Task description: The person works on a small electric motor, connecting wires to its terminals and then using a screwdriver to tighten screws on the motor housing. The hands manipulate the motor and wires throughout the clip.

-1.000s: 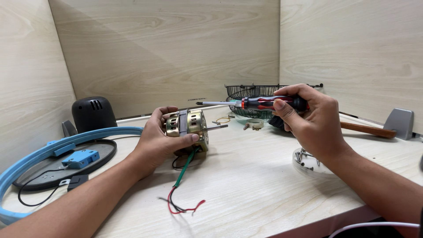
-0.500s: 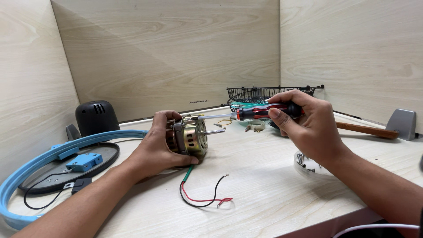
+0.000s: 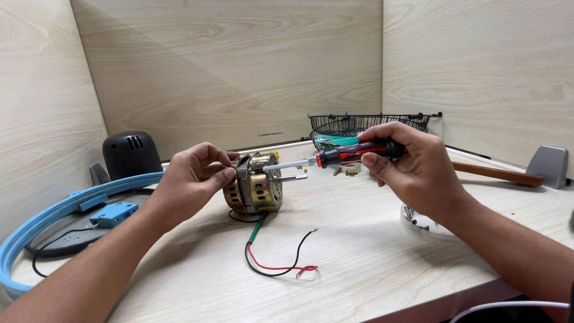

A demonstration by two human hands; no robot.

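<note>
My left hand (image 3: 191, 179) grips a small brass-coloured electric motor (image 3: 257, 185) that rests on the wooden table, its shaft pointing right. Red, black and green wires (image 3: 272, 254) trail from the motor across the table toward me. My right hand (image 3: 412, 167) holds a screwdriver (image 3: 350, 154) with a red and black handle. The screwdriver's metal tip touches the top front of the motor, just above the shaft.
A blue fan guard ring (image 3: 54, 215) and a black motor cover (image 3: 128, 155) lie at the left. A black wire basket (image 3: 359, 125) stands at the back. A wooden handle (image 3: 496, 174) and a grey bracket (image 3: 550, 164) are at the right. A small clear dish of screws (image 3: 418, 218) sits under my right wrist.
My left hand has turned the motor and set it lower on the table, so the wires now lie spread out. The screwdriver tip has come down onto the motor.
</note>
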